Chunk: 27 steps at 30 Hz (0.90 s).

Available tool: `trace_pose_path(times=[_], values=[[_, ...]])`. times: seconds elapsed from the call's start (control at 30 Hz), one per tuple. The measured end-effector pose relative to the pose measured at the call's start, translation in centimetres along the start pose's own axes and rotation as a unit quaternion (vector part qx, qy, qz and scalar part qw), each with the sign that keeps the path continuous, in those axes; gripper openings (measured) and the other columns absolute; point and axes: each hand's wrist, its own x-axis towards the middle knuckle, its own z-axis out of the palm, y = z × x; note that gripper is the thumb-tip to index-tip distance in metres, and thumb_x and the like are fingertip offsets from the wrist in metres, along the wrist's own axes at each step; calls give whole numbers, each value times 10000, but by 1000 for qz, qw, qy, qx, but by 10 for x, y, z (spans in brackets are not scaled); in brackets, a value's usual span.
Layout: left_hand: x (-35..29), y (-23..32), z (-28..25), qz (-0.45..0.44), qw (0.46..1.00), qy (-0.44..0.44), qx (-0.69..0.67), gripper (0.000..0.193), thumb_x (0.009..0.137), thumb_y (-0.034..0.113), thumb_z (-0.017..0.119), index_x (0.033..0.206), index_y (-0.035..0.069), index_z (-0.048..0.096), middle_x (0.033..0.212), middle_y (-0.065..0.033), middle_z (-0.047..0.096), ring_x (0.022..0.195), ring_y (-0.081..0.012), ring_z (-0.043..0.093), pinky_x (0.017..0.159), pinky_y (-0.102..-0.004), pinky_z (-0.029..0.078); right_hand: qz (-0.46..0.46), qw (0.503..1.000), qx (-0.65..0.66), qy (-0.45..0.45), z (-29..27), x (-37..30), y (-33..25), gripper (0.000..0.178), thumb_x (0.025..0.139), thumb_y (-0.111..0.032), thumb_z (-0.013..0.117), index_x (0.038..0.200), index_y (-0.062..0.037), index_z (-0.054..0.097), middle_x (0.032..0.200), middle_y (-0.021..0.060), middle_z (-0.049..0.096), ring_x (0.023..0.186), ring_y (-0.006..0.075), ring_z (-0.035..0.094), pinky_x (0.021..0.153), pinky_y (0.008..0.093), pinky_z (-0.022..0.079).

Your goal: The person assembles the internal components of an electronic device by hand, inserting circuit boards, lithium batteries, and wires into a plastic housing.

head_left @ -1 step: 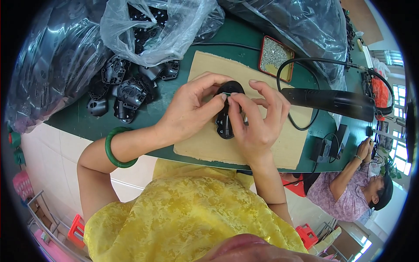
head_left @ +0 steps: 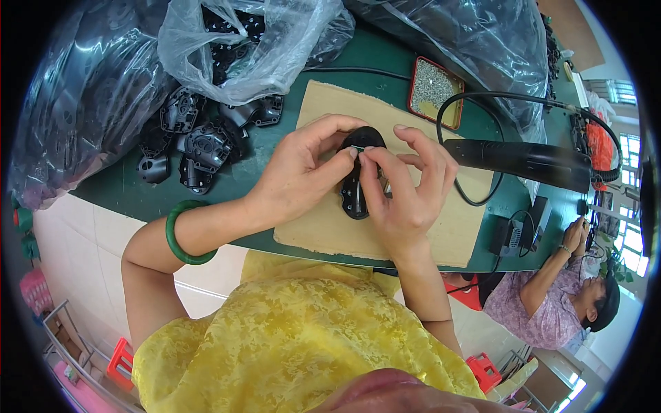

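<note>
Cardboard (head_left: 444, 227) lies beneath a black casing (head_left: 353, 197); over the cardboard, left hand's (head_left: 303, 168) grip clasps the casing, right hand's (head_left: 407, 196) touches it, its hold unclear.

1. The room is bright.
2. Light shines through the windows (head_left: 629, 151) on the right, which look nearly white.
3. The plastic bags (head_left: 96, 89) on the far side have shiny streaks.
4. The black part (head_left: 354, 196) is dark, with little shiny spots.
5. The green table (head_left: 131, 196) bends along its near edge.
6. The corners are black.
</note>
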Motion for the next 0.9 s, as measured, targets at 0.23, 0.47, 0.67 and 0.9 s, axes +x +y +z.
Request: trace_pose_path(times=[0.23,0.47,0.67,0.9], values=[[-1,2,4,-19,999,-1,-36,286,985,-36,513,1271,-33,501,1188,-104,658,1081,-117,631,915,-269,525,60,998,35,3,3,-3,1,220,711,-20,800,905,-100,732,1188,93,620,1027,288,550,742,334,486],[-1,2,4,-19,1000,-4,-16,235,981,-41,522,1214,-43,497,1123,-98,674,1039,-110,649,887,-261,538,92,993,79,-7,2,-2,-1,212,718,11,793,893,-80,716,1163,104,630,1019,279,544,753,331,483],[-3,5,3,-14,999,-30,8,267,1002,-54,501,1268,-29,496,1193,-92,641,1080,-99,618,920,-259,516,285,918,274,-26,5,0,-3,250,797,14,763,1022,-49,673,1107,77,662,956,176,606,800,292,496],[-2,8,5,-28,999,-33,30,242,1003,-50,503,1245,-31,511,1160,-81,649,1058,-82,613,894,-247,511,348,853,387,-30,6,-5,-2,216,845,36,712,1042,-25,647,1034,33,656,902,109,614,797,256,497]])
